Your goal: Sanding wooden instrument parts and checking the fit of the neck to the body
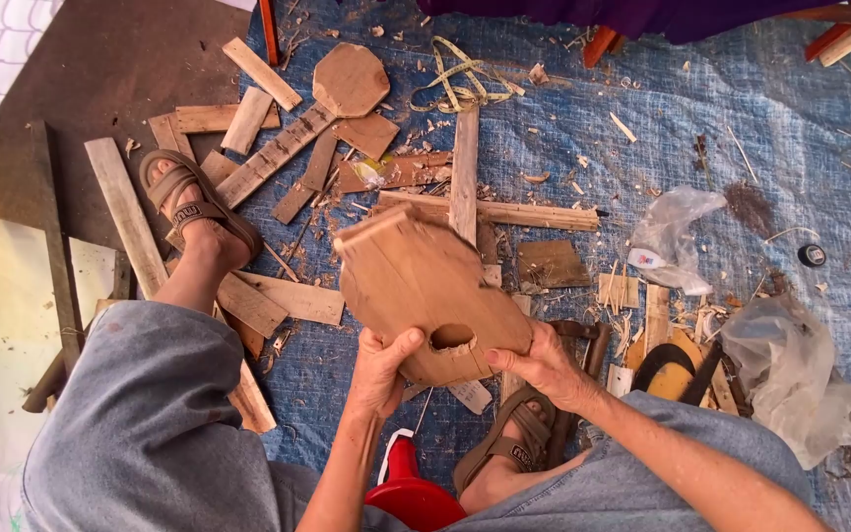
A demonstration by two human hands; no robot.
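Note:
Both hands hold a flat carved wooden piece (pixel 411 281) with rounded edges and an oval hole near its lower end. My left hand (pixel 381 369) grips its lower left edge, thumb on the face. My right hand (pixel 542 365) clasps its lower right edge beside the hole. The piece is tilted above a blue tarp (pixel 741 108), between my knees in grey trousers.
Wood offcuts and planks (pixel 248 118) lie scattered on the tarp, with a paddle-shaped board (pixel 347 84) farther off. Shavings cover the tarp. Clear plastic bags (pixel 790 369) sit at right. A red stool (pixel 411 493) is below me. My sandalled feet (pixel 194 202) rest among the scraps.

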